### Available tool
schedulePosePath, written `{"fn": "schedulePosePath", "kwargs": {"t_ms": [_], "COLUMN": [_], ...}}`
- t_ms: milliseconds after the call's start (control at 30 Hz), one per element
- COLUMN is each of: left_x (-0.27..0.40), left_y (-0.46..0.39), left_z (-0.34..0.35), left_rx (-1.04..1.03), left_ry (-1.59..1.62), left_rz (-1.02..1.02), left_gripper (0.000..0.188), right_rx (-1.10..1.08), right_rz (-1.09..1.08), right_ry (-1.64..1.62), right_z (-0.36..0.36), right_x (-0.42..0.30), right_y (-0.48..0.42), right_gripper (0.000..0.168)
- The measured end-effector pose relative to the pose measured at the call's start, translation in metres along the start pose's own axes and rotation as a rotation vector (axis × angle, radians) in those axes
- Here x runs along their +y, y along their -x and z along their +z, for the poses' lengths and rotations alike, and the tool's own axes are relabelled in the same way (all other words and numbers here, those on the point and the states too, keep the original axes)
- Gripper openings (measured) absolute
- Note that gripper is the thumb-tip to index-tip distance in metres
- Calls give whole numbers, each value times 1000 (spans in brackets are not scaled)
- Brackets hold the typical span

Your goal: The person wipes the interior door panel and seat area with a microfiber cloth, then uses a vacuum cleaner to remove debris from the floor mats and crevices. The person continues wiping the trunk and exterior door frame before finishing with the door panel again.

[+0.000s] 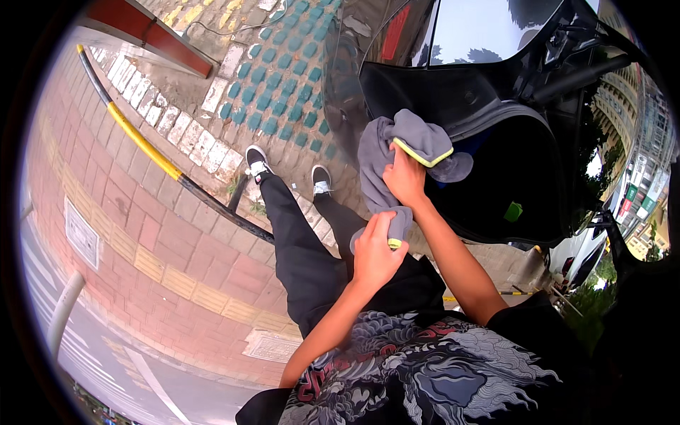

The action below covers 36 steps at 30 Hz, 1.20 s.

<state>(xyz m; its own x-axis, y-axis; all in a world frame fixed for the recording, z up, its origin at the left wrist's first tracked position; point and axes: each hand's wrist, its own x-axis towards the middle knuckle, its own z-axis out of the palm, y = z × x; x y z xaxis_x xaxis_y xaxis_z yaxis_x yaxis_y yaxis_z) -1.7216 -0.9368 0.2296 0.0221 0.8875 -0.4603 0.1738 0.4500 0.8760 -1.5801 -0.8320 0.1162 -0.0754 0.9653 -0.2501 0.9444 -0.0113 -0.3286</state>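
Note:
A grey microfibre cloth [374, 159] with yellow-green edging hangs between my two hands. My left hand [376, 249] grips one end of it low, in front of my thighs. Further up, my right hand [406, 175] is closed around a bunched part, and a folded flap covers some of its fingers. Beyond the cloth is the open trunk of a black car [457, 90], its raised lid above the dark opening. Inside that opening lies a small green item [513, 211], too small to make out. The cloth's upper part overlaps the trunk's edge in view.
At my left, a yellow-and-black metal barrier rail [143, 141] curves past my legs. A red metal post or beam [159, 40] stands ahead on the left. Under my feet are brick edging and green grid paving [281, 74]. Another, white vehicle [571, 260] is at the right.

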Motion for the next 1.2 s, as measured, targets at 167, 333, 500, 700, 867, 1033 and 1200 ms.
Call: {"fn": "schedulePosePath", "kwargs": {"t_ms": [167,333,500,700,867,1033,1200], "left_x": [3,22,24,53,104,90,27], "left_y": [-8,-17,-25,-49,-63,-68,-59], "left_z": [2,-1,-11,-37,-38,-44,-72], "left_rx": [70,0,-132,-242,-165,-187,-116], "left_ry": [-78,-134,-130,-209,-18,-46,-234], "left_rz": [92,230,232,404,605,573,358], "left_gripper": [49,53,54,52,56,58,48], "right_rx": [-76,-41,-161,401,888,606,619], "right_rz": [-54,-208,-122,22,62,157,204], "right_ry": [-226,-238,25,310,474,625,403], "right_z": [-24,-17,-61,-199,-272,-149,-112], "right_x": [-42,-40,-6,-2,-2,-14,-36], "right_y": [-105,-107,-34,-44,-77,-84,-67], "right_gripper": [41,38,34,36,42,63,52]}}
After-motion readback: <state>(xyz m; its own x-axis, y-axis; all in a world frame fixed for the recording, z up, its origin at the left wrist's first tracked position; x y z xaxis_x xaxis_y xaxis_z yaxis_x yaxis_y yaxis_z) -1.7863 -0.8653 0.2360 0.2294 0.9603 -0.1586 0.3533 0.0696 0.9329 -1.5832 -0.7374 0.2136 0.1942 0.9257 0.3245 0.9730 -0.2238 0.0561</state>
